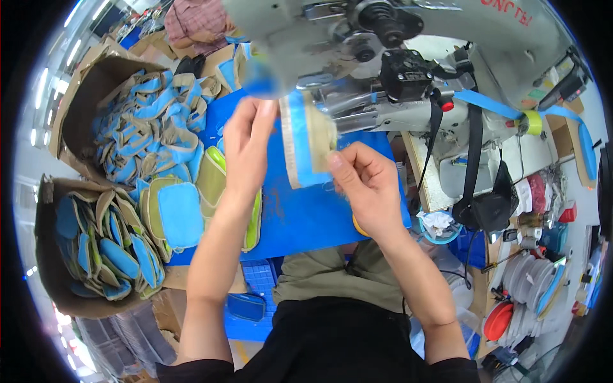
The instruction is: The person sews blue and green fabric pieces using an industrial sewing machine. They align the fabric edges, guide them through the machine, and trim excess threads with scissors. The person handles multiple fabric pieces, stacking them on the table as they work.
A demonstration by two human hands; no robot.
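Observation:
A band of blue and tan fabric with a pale edge [299, 143] hangs in front of the sewing machine head [306, 45]. My right hand [370, 188] pinches its right side between thumb and curled fingers. At the band's upper left edge, my left hand [248, 143] is closed with thumb and fingers together; its fingertips are partly hidden near a blurred blue part of the machine. The machine's metal arm [354, 121] passes behind the band. A blue work table [287, 220] lies below both hands.
Two cardboard boxes stand at left, one with fabric bands [150, 121], the other with blue and tan pouches [118, 255]. Flat pouches [180, 214] lie on the table's left edge. Blue tape [488, 104] feeds in from the right. Another person [198, 25] sits beyond.

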